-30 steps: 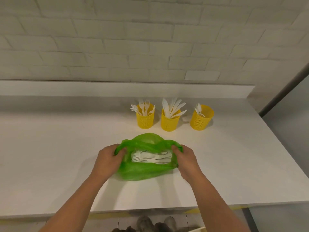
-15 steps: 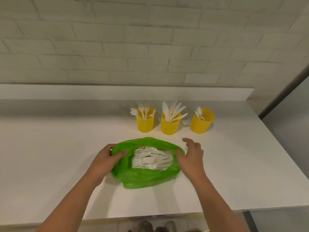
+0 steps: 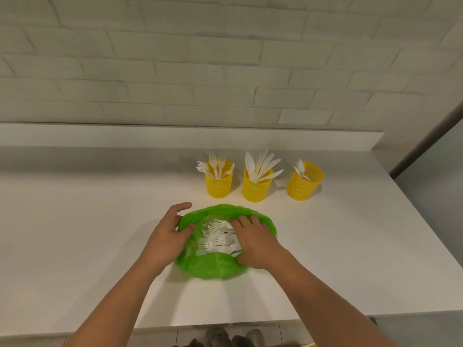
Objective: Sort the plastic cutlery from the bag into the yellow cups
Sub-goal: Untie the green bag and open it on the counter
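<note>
The white brick wall point(image 3: 225, 58) fills the upper part of my view, and under it the white table point(image 3: 75, 234) stretches wide. On the table, near to me, lies the green bag point(image 3: 208, 267), its mouth open upward. My left hand point(image 3: 167, 239) is at the left edge of the bag. It is loose, with the thumb lying on the rim and the forefinger stretched out above the table. My right hand point(image 3: 255, 242) lies palm down over the right part of the opening, fingers bent. Whether it grasps any piece I cannot tell. Behind the bag three yellow cups stand in a row. The left cup point(image 3: 218, 185) carries forks point(image 3: 216, 164), the middle cup point(image 3: 255, 190) knives point(image 3: 260, 164), the right cup point(image 3: 302, 187) spoons point(image 3: 300, 167). The white cutlery point(image 3: 215, 239) is heaped inside the bag, between my hands.
</note>
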Demonstrator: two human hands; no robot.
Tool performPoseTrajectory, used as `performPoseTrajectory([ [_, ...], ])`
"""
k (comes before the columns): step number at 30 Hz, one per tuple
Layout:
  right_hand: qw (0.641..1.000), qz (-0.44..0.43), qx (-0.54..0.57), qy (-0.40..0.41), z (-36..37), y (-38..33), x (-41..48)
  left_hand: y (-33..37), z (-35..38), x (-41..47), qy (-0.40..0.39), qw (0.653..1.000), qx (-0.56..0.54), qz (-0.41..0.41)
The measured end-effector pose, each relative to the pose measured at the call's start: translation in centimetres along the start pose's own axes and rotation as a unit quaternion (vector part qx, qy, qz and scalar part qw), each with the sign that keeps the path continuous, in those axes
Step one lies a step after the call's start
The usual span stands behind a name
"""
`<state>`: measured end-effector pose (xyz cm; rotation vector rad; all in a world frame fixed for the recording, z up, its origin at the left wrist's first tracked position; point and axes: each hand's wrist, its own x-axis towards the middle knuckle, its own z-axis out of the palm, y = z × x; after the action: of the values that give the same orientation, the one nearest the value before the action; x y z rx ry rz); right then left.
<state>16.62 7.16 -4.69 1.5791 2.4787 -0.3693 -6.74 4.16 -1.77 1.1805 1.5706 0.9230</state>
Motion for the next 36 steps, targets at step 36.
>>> performPoseTrajectory([
  [36,0.977,-0.08,0.196,-0.004,-0.8,3.4,1.3,-0.4,-1.7,1.7,0.062,0.977,0.201,0.027],
])
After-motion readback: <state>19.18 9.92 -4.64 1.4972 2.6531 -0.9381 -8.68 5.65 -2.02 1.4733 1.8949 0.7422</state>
